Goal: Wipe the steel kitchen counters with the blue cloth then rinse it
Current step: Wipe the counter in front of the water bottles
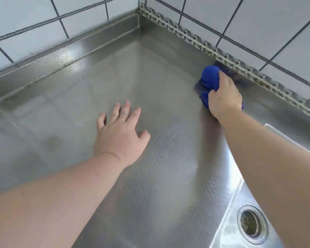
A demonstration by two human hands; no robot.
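Bright, even daylight fills the frame. The steel counter (pixel 150 108) shows soft glare patches at upper left and a strong white streak at lower right beside the sink (pixel 229 221). Shadows are faint. Straight lines bow toward the edges, and detail is slightly soft throughout.

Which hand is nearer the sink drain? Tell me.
Right. Its forearm passes just above the sink drain, and the right hand grips the blue cloth beyond it. The left hand rests flat on the counter, farther left.

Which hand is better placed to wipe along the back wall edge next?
Right. The right hand already grips the blue cloth beside that edge; the left hand lies flat mid-counter, holding nothing.
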